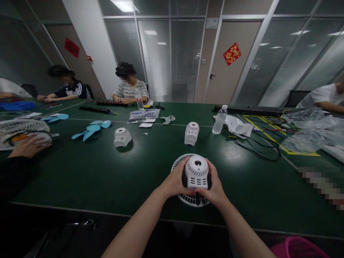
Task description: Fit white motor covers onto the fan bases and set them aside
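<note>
Between my two hands sits a white fan motor cover (pixel 197 172), a rounded plastic shell with slots and a dark opening on top. My left hand (pixel 176 179) wraps its left side, with the thumb along the lower front edge. From the right, my right hand (pixel 215 186) grips it the same way, thumb at the bottom. Beneath the cover lies a round white fan grille (pixel 185 199) on the green table; the cover hides its middle. I cannot tell whether the cover touches the grille. Two similar white covers, one left (pixel 122 137) and one straight ahead (pixel 191 133), stand farther back.
Blue fan blades (pixel 91 130) lie to the left, near another person's hand (pixel 29 145) on a fan grille (pixel 24 125). A plastic bottle (pixel 219 120), black cables (pixel 258 154) and clear plastic bags (pixel 317 132) are at the right. The table's front edge (pixel 134 216) runs close to me.
</note>
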Tool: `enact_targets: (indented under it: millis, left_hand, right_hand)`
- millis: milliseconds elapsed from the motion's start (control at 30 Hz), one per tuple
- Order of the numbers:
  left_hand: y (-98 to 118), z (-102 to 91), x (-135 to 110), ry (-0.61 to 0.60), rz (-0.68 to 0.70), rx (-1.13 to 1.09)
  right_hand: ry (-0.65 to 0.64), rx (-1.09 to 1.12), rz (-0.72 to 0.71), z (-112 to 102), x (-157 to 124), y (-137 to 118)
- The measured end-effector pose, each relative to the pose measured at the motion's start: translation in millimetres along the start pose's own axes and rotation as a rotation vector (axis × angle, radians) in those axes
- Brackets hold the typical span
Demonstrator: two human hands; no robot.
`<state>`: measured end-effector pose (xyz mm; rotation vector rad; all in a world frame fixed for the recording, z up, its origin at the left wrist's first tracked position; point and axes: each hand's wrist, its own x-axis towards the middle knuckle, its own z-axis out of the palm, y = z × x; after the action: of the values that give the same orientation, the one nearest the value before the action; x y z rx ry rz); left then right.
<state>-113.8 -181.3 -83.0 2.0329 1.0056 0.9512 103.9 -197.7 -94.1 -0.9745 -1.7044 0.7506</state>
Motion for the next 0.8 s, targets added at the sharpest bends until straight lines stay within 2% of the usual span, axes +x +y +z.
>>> enact_targets:
  millis: [233, 500, 800]
  left_hand:
    - [-5.9, 2.0, -1.7, 0.011, -0.002, 0.015]
    - [4.0, -5.0, -2.3, -0.058, 0.0, -0.027]
    - [-0.6, 2.5, -1.8, 0.057, 0.025, -0.182]
  right_hand:
    - [-0.008, -0.029, -0.002, 0.7, -0.9, -1.4]
    - [-0.012, -0.012, 0.021, -0.2, -0.7, -3.0]
    - [-0.037, 0.043, -0.001, -1.1, 2.1, -4.7]
